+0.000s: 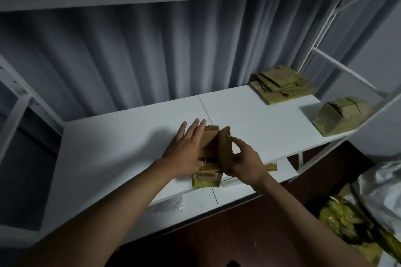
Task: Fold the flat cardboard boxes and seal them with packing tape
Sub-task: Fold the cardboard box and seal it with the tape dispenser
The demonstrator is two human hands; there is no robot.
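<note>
The left hand [186,147] is lying with its fingers straight and slightly spread, pressing flat against the left side of a small cardboard box [211,147] that is standing on the white shelf board [121,147]. Just right of that hand, the box is sitting half-folded, its flaps still standing up and its inside showing in shadow. Below the left wrist, at the shelf's near edge, another piece of cardboard with yellow-green tape [206,180] is lying under the box.

On the far side of the box, the right hand [243,162] is curling its fingers and thumb around the box's right flap [225,143], pinching its ragged edge and holding it tilted upward. Well beyond the right hand, toward the back right corner of the shelf, a stack of flat cardboard boxes [280,85] is resting. Farther right again, a second small pile of cardboard [340,115] is sitting at the shelf's end, beside the white metal frame [325,34].
</note>
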